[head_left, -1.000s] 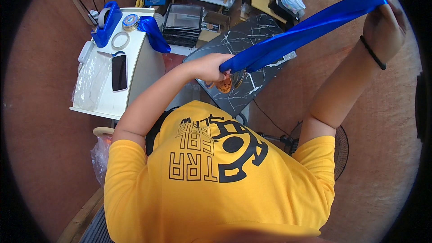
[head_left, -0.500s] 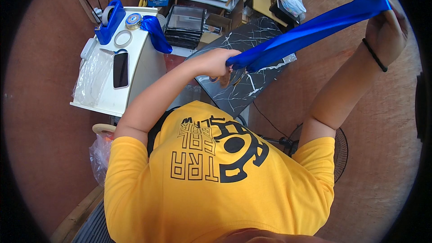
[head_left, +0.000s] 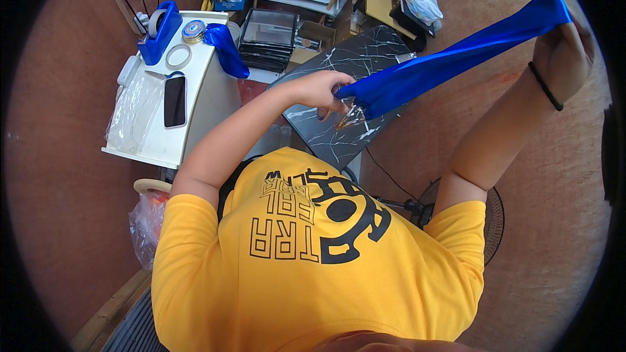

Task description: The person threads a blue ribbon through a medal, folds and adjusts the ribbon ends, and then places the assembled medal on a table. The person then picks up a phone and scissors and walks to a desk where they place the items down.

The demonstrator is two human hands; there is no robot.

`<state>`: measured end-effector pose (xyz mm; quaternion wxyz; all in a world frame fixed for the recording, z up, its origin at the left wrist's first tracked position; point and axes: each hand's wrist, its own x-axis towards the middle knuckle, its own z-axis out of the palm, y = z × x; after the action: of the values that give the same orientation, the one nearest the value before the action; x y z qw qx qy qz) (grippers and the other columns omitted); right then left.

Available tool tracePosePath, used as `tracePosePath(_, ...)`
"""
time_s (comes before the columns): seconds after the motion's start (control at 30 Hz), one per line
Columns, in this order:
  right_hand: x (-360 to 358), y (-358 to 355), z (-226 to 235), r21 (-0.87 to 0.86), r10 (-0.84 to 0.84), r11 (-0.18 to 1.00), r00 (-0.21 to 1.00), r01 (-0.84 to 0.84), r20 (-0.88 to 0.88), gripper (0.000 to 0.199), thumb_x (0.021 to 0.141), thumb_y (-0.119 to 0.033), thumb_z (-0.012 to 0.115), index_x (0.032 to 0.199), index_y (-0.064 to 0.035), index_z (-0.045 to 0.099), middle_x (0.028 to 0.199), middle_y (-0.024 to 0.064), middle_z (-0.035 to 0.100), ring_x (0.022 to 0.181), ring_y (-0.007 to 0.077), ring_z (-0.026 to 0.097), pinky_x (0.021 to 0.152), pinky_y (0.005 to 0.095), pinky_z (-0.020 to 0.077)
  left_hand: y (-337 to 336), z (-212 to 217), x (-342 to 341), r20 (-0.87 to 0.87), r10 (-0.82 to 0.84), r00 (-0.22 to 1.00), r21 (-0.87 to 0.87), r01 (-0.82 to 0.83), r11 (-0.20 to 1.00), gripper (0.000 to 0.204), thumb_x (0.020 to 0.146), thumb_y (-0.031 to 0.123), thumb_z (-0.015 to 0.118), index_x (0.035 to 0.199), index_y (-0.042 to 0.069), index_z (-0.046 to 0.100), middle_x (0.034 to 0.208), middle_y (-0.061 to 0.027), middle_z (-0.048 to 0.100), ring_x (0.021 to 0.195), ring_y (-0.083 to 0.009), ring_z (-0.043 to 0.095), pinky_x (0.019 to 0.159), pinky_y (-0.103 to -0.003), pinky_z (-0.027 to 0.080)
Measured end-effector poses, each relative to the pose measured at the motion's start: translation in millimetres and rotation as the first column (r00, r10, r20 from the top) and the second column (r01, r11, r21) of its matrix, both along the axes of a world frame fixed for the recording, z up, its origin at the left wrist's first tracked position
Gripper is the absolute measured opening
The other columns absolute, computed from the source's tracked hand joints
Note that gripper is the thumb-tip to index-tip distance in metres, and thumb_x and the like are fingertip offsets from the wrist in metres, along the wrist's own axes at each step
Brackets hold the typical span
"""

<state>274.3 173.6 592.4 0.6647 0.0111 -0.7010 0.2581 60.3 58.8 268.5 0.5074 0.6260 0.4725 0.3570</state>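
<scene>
A wide blue satin ribbon (head_left: 456, 58) stretches slantwise between my two hands, above a dark marbled tabletop. My right hand (head_left: 565, 49), raised at the upper right with a black band on its wrist, is closed on the ribbon's folded far end. At the lower end, the fingers of my left hand (head_left: 326, 90) pinch the ribbon's gathered edge. Just below those fingers hangs a shiny gold and clear thing (head_left: 351, 117), too small and glinting to make out. Part of the left fingertips is hidden by the ribbon.
On the white table (head_left: 150, 146) at left are a blue tape dispenser (head_left: 156, 36), a tape roll (head_left: 178, 57), stacked medals (head_left: 193, 30) with blue ribbon (head_left: 225, 49), a phone (head_left: 175, 101) and clear plastic bags (head_left: 134, 114). A black fan (head_left: 493, 221) stands at right.
My left hand has shifted slightly right and its fingers have loosened and spread somewhat. The ribbon's lower end fans wider, and the gold and clear thing now shows. My right hand barely moved.
</scene>
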Motion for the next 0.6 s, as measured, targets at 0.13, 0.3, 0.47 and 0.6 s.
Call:
tracePosePath(0.13,5.6,2.1,1.2,0.011,0.015,1.0,1.0,-0.015,-0.005,0.017,0.081,0.009,0.053,0.087,0.0115,0.069,0.094,0.0298,0.068,0.089,0.0382,0.07,0.085,0.0465,0.0567,2.9,-7.6,1.4,-0.043,0.033,0.999,0.055,-0.031,0.998,0.043,0.076,0.024,0.08,0.112,0.007,0.064,0.105,-0.0048,0.065,0.1,-0.018,0.061,0.083,-0.033,0.048)
tracePosePath(0.3,10.4,6.0,5.4,0.031,0.032,0.999,0.999,-0.032,0.007,0.017,0.082,0.009,0.053,0.087,0.0114,0.069,0.094,0.0293,0.068,0.09,0.0378,0.07,0.087,0.0475,0.0561,1.2,-16.0,5.9,0.095,-0.013,0.995,0.043,0.009,0.999,0.043,0.078,0.029,0.079,0.112,0.006,0.066,0.102,-0.0041,0.067,0.098,-0.0141,0.06,0.09,-0.031,0.045)
tracePosePath(0.47,17.7,10.7,11.8,-0.03,0.158,0.987,0.98,-0.156,0.121,0.017,0.081,0.009,0.054,0.089,0.0102,0.07,0.094,0.0272,0.069,0.087,0.0348,0.071,0.084,0.0438,0.0567,4.8,-38.4,15.1,0.263,0.001,0.965,0.093,-0.026,0.995,0.039,0.08,0.025,0.078,0.112,0.006,0.068,0.104,-0.0022,0.067,0.097,-0.0122,0.059,0.088,-0.029,0.045)
tracePosePath(0.6,17.1,11.7,10.9,-0.004,0.175,0.984,0.978,-0.176,0.113,0.016,0.082,0.008,0.055,0.089,0.0095,0.07,0.094,0.0258,0.07,0.085,0.0328,0.071,0.083,0.041,0.0568,5.2,-52.3,21.8,0.351,0.013,0.936,0.144,-0.068,0.987,0.033,0.083,0.021,0.076,0.111,0.005,0.068,0.104,0.0007,0.066,0.092,-0.0112,0.058,0.078,-0.028,0.047)
